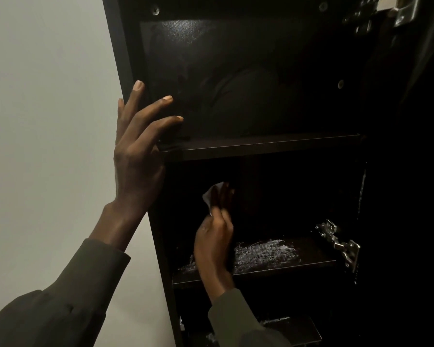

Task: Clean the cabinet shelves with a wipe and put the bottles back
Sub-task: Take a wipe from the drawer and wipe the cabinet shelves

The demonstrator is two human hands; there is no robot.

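Observation:
A tall dark cabinet (125,58) stands open against a pale wall. My left hand (138,151) rests with spread, straight fingers on the cabinet's left side panel, at the level of the upper shelf (268,146). My right hand (216,236) reaches into the compartment below and pinches a white wipe (209,196), held up against the dark back-left of that space. The middle shelf (266,254) beneath it glistens with wet streaks. No bottles are in view.
Metal door hinges sit on the right side, one (341,244) by the middle shelf and one (386,11) at the top. A lower shelf (293,326) with damp marks shows at the bottom. The pale wall (48,121) fills the left.

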